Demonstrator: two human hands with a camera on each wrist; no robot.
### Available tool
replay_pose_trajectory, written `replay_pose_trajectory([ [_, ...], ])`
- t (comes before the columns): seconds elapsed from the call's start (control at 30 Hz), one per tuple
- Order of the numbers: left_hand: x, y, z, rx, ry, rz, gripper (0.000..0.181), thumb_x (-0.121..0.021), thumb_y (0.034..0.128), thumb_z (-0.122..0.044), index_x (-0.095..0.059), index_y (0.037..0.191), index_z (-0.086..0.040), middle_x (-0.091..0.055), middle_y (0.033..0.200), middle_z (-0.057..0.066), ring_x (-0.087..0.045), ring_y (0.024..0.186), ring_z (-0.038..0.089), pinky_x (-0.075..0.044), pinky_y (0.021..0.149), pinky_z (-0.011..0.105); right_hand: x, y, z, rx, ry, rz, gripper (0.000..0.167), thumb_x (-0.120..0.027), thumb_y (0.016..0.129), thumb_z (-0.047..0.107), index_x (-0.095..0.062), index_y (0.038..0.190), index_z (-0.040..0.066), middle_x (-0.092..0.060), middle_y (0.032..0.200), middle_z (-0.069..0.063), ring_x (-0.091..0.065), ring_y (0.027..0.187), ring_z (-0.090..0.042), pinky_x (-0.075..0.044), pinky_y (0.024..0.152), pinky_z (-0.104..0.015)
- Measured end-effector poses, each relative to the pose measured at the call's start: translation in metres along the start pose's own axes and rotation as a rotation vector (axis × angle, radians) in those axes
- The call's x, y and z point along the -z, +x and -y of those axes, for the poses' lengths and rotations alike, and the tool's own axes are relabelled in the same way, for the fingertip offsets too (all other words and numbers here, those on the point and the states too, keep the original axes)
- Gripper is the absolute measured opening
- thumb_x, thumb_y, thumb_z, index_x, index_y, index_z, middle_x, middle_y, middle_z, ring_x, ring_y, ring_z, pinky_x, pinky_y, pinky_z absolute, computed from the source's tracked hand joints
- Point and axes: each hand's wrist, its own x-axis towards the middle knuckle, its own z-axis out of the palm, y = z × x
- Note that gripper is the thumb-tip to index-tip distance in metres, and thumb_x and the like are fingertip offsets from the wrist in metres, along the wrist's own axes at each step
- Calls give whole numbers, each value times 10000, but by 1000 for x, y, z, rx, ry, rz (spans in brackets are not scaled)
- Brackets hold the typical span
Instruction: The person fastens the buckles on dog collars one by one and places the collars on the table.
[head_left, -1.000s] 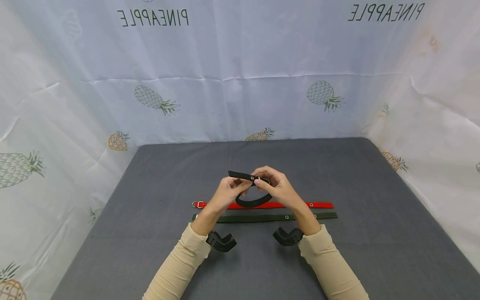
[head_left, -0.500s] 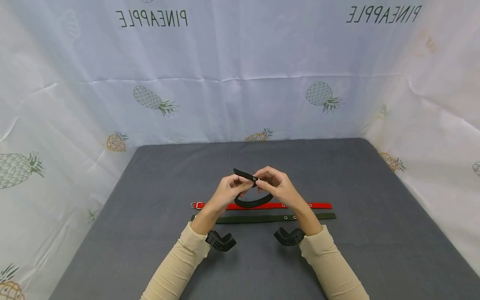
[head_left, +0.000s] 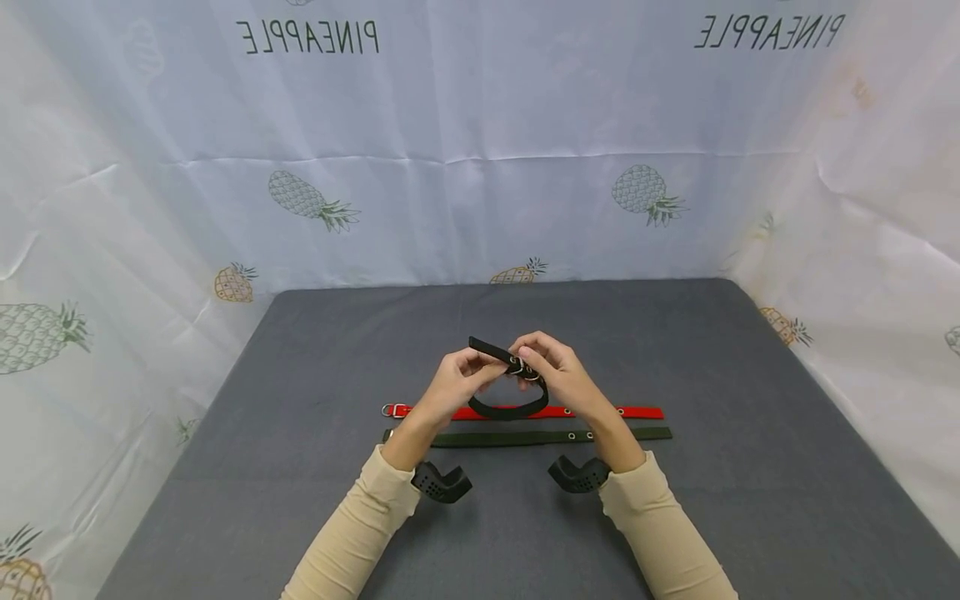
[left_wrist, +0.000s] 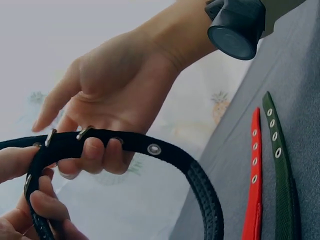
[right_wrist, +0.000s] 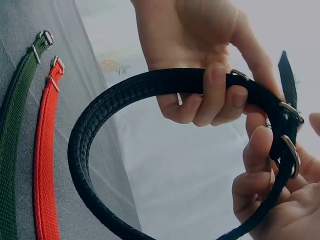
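A black dog collar [head_left: 508, 413] is bent into a loop above the table, its tail end threaded through metal buckle hardware [right_wrist: 290, 115]. My left hand [head_left: 456, 382] grips the strap beside the buckle; its fingers [right_wrist: 215, 95] curl over the band in the right wrist view. My right hand [head_left: 561, 370] holds the loop at the buckle's right, with fingertips [left_wrist: 95, 152] hooked over the strap and the thumb lifted off it. Metal eyelets [left_wrist: 154, 149] show along the band. Below the hands lie a red collar [head_left: 647, 412] and a dark green collar [head_left: 491, 438].
Both lying collars stretch flat, side by side, across the grey table [head_left: 360, 350]. Black camera mounts [head_left: 444, 483] sit on both wrists. White curtain with pineapple prints [head_left: 480, 217] surrounds the table at the back and sides.
The right thumb has lifted off the buckle, exposing its metal parts and eyelets. The collar's tail has tilted upward and shifted slightly right. Both hands have stayed nearly in place.
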Motion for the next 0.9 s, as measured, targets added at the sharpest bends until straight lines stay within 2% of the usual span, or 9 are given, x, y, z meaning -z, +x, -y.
replay_pose_trajectory([
  [0.1,0,-1,0,2,36,21,268,-624,940,-161,-628,1140,17,-675,990,-10,-557,791,97,-471,748,245,-1,0,-1,-21,-2,-13,324,-422,1042,214,-514,1169,-70,-611,821,40,-577,651,-67,-525,657,-257],
  [0.2,1,-2,-1,-21,68,52,280,-640,927,-143,-618,1168,-3,-656,1144,144,-601,893,88,-490,815,280,-1,1,-2,-23,-15,-22,308,-429,1039,190,-509,1166,-79,-605,830,56,-571,656,-71,-519,651,-245],
  [0.27,1,-2,-1,-38,79,69,285,-651,917,-130,-618,1175,-12,-633,1213,195,-619,955,76,-496,858,297,-1,0,-3,-11,-18,-28,295,-431,1036,163,-502,1165,-93,-603,837,68,-572,653,-91,-521,648,-254],
  [0.63,5,-1,0,-120,132,80,266,-671,900,-118,-638,1145,-18,-647,1164,205,-628,951,112,-510,845,273,1,0,0,-2,10,24,269,-416,1030,96,-443,1185,-122,-577,911,46,-570,719,-89,-510,682,-220],
  [0.77,7,-1,1,-124,134,72,315,-666,905,-130,-616,1205,-45,-634,1221,185,-625,1075,208,-506,942,357,2,-1,0,-2,6,-14,221,-392,1024,60,-451,1158,-106,-573,885,36,-575,713,-91,-514,681,-223],
  [0.9,9,-2,1,-106,130,58,365,-667,905,-137,-592,1256,-71,-612,1284,165,-583,1202,290,-453,1049,461,3,-2,-1,-19,15,-61,193,-378,1023,47,-450,1143,-87,-576,890,39,-571,697,-95,-514,687,-230],
])
